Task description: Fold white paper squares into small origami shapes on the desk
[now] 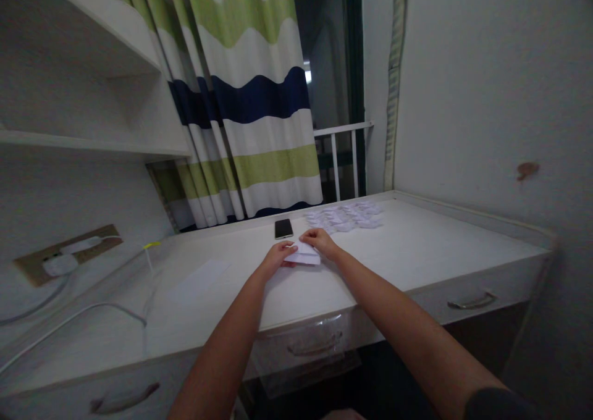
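Note:
A small folded sheet of white paper [303, 256] is held between my two hands, just above the white desk [370, 265]. My left hand [277, 257] grips its left side, thumb on top and fingers underneath. At the upper edge, my right hand [320, 242] pinches the paper with its fingertips. Beyond my right hand, several folded white paper pieces [345, 215] lie in rows near the back of the desk. A dark phone [283, 228] rests just past my left hand.
White sheets [200, 279] lie flat on the left of the desk. A white cable [99, 307] runs across the left side from plugs [62, 262] at a wall socket. A striped curtain [269, 117] hangs behind. Drawer handles [472, 301] project from the desk front.

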Available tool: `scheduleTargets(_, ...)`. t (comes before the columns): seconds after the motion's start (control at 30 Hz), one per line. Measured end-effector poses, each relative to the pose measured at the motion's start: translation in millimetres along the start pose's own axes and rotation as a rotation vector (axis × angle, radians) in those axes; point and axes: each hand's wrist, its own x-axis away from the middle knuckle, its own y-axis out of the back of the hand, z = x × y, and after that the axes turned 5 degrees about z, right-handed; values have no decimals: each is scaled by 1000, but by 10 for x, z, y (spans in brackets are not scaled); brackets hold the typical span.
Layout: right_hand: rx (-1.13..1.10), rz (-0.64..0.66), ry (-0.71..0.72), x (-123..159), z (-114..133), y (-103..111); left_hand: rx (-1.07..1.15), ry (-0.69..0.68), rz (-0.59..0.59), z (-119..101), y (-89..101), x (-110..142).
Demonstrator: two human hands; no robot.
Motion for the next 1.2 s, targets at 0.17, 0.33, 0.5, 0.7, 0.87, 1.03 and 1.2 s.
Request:
scheduleTargets(0.17,10,36,12,-13,-46,-31,-98,-79,-7,6,-12,-2)
scheduleTargets(0.33,-1,29,-19,-20,-56,-42,-213,-149,33,7,-10,-31)
scheduleTargets(0.5,-9,47,-33,-12,-44,-52,-263,-117,15,-1,-20,-21)
scheduleTargets(0.7,-91,100,-51,24,-9,-62,-339,-178,-98,9,30,-53)
scheduleTargets(0.87,-131,179,-39,76,61,-59,-189,-157,-208,26,80,-78)
scheduleTargets(1.03,-124,214,-35,82,77,-51,-13,-94,-317,30,111,-82)
scheduleTargets(1.2,-155,212,-59,79,72,-44,81,-73,-342,25,122,-93)
